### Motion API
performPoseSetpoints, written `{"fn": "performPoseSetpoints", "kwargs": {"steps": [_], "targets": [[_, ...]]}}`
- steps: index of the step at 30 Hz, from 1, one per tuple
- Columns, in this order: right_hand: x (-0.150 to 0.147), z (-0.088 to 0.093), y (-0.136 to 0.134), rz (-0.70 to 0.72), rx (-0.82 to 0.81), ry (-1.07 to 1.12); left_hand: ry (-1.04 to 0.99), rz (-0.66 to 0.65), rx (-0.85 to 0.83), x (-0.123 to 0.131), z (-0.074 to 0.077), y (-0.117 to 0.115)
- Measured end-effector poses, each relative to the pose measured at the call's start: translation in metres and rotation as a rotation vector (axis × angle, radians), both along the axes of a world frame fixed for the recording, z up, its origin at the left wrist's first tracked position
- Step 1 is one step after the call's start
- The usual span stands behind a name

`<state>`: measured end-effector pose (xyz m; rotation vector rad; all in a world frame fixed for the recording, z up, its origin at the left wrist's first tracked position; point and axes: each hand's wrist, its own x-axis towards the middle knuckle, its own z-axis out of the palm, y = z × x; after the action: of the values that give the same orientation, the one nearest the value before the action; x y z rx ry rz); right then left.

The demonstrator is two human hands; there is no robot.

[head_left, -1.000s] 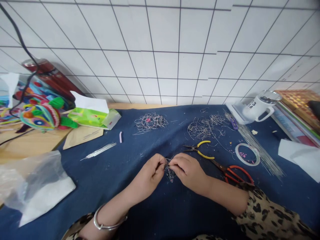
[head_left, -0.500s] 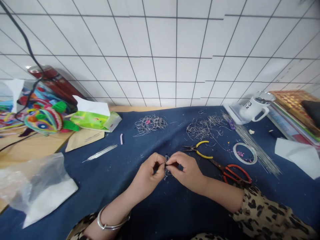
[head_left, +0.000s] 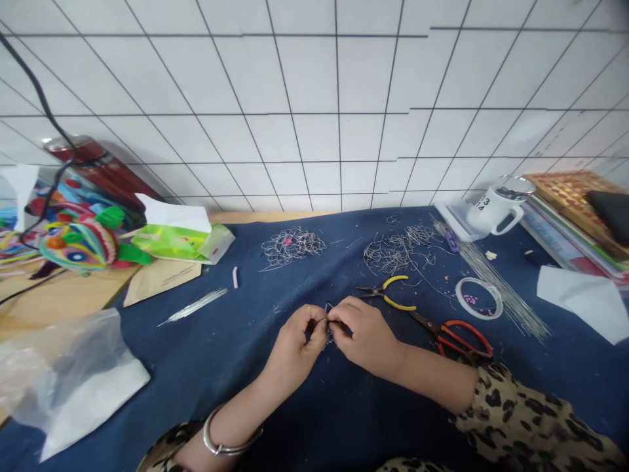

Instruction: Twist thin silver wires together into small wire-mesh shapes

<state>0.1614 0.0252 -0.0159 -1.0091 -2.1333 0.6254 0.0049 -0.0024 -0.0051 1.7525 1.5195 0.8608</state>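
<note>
On the far left of the counter [head_left: 275, 406], mostly covered in dark blue cloth, a red flask [head_left: 111, 170] leans behind a bright, many-coloured toy [head_left: 81, 249], with a black cord [head_left: 37, 85] hanging over them. Nearer, a clear bag [head_left: 93, 393] with white contents lies partly on the cloth. To the right of the toy come a green tissue pack [head_left: 170, 239], a tan envelope [head_left: 162, 280] in front of it, a small sheaf of thin wires [head_left: 196, 307] and a pink strip [head_left: 235, 277].

Toward the far middle sits a wire tangle [head_left: 299, 246] with a pink bit in it. Near the middle, the left hand [head_left: 297, 347], a silver bracelet [head_left: 216, 446] on its wrist, pinches a small wire piece [head_left: 329, 338] between thumb and finger. The right hand [head_left: 366, 337] pinches the same piece from the other side; the fingers hide much of it.

Just beyond the right hand lie yellow-handled pliers [head_left: 399, 305], handles spread, with a second tangle [head_left: 388, 255] farther off. Next come red-handled scissors [head_left: 466, 334], a purple tool [head_left: 451, 239], a white tray [head_left: 459, 223], a shallow dish [head_left: 500, 303] with pink beads, a white mug [head_left: 498, 210] and long rods [head_left: 514, 298]. At far right are stacked books [head_left: 565, 242], with white paper [head_left: 582, 301] nearer.
</note>
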Motion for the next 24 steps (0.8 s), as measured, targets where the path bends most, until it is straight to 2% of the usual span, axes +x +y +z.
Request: {"fn": "performPoseSetpoints", "kwargs": {"steps": [5,11,15,24], "targets": [[0.001,0.002,0.002,-0.014,-0.078,0.094,-0.077,0.024,-0.008,0.001,-0.001,0.0],[0.005,0.01,0.005,-0.006,-0.347,0.242,-0.301,0.007,-0.125,-0.006,0.003,0.0],[0.006,0.009,0.005,0.039,-0.521,0.365,-0.301,-0.001,-0.133,-0.009,0.002,0.001],[0.003,0.008,0.006,0.116,-0.886,0.697,-0.219,-0.114,-0.109,-0.007,0.006,0.001]]}}
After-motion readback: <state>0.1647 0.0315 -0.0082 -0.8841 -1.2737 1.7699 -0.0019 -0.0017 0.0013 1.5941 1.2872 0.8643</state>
